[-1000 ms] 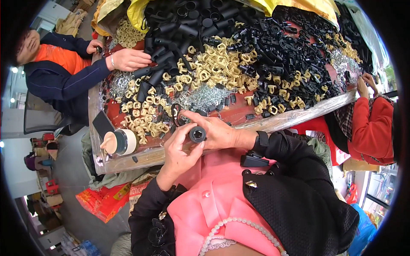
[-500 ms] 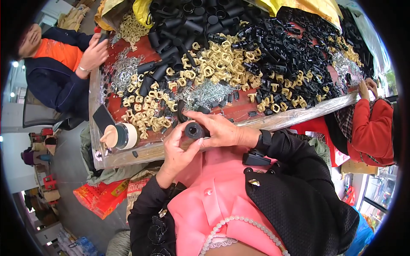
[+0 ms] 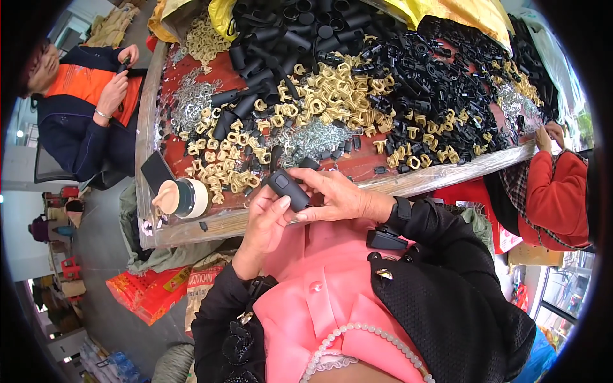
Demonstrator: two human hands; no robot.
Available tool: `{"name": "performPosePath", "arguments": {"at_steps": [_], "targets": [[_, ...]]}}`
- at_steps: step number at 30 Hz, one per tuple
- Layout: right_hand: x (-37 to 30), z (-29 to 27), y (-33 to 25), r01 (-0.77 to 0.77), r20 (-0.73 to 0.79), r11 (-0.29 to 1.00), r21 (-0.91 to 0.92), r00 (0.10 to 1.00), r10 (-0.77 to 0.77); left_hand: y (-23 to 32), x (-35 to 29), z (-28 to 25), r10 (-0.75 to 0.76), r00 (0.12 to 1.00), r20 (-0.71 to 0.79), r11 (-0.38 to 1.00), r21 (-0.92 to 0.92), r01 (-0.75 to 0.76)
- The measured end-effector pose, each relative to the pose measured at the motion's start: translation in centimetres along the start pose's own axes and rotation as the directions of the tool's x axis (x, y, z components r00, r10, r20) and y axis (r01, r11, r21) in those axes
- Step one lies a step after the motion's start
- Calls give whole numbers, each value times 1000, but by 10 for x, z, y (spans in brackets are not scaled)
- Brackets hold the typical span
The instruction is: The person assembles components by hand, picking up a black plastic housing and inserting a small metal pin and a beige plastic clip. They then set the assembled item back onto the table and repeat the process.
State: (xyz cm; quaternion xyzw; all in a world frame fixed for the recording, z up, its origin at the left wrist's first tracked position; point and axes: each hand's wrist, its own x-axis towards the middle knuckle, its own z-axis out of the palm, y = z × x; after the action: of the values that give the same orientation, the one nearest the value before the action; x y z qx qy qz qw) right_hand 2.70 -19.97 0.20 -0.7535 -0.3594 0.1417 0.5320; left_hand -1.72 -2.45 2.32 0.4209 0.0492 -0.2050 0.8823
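Observation:
A short black plastic tube (image 3: 291, 191) lies slantwise between my hands, a small opening showing in its side. My left hand (image 3: 263, 220) grips its left end, thumb along the lower side. From the right, my right hand (image 3: 341, 196) closes its fingers and thumb on the other end. The inside of the tube is hidden. Just beyond my fingers are a heap of small silver metal pieces (image 3: 314, 142) and beige plastic rings (image 3: 220, 172). A dark piece (image 3: 309, 163) sits behind my right fingertips; its kind I cannot make out.
Along the wooden table edge (image 3: 223, 236) stand a round jar (image 3: 193, 198) and a dark phone-like slab (image 3: 157, 173). Black tubes (image 3: 300, 41) and small black parts (image 3: 421, 89) are heaped farther back. Co-workers sit at left, in an orange top (image 3: 76, 83), and at right, in a red sleeve (image 3: 559, 195).
The tube has turned in my hands: its open round end faced me, and now its side shows. The co-worker at left has drawn their hands back from the table edge.

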Motion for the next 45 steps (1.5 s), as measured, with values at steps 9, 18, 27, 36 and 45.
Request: {"name": "performPosePath", "arguments": {"at_steps": [9, 18, 27, 36, 45], "targets": [[-7, -11, 1, -7, 53, 987, 161, 999, -2, -5, 1, -8, 76, 992, 101, 943, 317, -105], [-7, -14, 4, 241, -12, 967, 87, 970, -241, 3, -1, -8, 28, 947, 321, 758, 611, -229], [-3, -8, -1, 235, 4, 899, 370, 967, -254, 7, 3, -13, -41, 936, 348, 653, 719, -239], [-3, -7, -1, 85, 83, 882, 464, 987, -139, 1, 2, -19, -132, 963, 235, 801, 598, -36], [-1, -6, 7, 146, 45, 885, 442, 982, -184, -4, 4, -22, -169, 964, 204, 806, 591, 17]]}}
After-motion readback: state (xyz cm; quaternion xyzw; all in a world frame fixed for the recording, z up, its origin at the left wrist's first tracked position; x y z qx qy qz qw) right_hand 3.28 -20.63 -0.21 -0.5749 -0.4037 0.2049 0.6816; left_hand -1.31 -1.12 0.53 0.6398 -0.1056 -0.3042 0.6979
